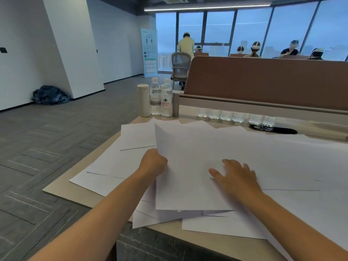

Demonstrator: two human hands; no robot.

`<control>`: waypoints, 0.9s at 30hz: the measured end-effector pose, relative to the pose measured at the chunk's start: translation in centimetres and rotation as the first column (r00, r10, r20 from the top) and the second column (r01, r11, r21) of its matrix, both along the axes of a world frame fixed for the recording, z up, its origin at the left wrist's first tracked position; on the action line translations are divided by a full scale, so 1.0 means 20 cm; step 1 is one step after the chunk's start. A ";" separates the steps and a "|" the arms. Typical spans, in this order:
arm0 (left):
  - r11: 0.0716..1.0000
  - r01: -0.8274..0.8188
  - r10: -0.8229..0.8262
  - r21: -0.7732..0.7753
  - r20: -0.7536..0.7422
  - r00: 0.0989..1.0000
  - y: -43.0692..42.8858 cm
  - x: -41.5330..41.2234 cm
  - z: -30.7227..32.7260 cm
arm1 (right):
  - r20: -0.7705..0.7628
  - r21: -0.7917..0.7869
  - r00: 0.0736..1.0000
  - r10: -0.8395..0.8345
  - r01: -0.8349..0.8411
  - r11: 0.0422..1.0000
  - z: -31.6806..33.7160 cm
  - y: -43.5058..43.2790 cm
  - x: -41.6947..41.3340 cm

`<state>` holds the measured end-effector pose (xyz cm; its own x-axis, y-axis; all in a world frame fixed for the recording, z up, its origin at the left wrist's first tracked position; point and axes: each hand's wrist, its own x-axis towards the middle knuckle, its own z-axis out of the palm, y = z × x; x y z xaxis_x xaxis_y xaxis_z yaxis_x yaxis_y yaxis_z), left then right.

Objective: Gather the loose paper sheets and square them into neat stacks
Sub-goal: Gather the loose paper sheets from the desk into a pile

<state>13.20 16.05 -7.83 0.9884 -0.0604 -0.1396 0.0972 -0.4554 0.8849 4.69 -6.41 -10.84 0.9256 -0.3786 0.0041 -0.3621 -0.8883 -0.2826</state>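
Observation:
Several loose white paper sheets point(282, 162) lie spread and overlapping across the beige desk point(62, 187). My left hand point(153, 162) grips the left edge of a lifted top sheet point(188, 157), fingers hidden behind it. My right hand point(237, 178) lies flat on the same sheet with fingers spread and straight. More sheets point(116, 162) lie to the left, some hanging over the near desk edge.
A white tumbler point(143, 100) and two water bottles point(162, 99) stand at the desk's far left corner. Several bottles point(235, 115) line the base of the brown divider point(263, 80). A dark object point(273, 129) lies near them. People sit beyond the divider.

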 end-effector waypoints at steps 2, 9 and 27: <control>1.000 0.007 -0.007 0.005 0.028 1.000 -0.01 0.00 -0.01 | -0.026 0.019 0.999 -0.030 0.030 0.999 0.00 -0.02 -0.01; 0.999 0.023 -0.021 -0.046 0.046 0.999 -0.08 -0.03 -0.03 | 0.054 -0.038 0.998 -0.012 0.014 0.999 0.08 -0.02 -0.02; 0.998 0.059 -0.058 -0.018 0.078 0.995 -0.12 -0.14 -0.01 | -0.164 -0.078 0.980 -0.112 0.101 0.992 0.07 -0.13 -0.15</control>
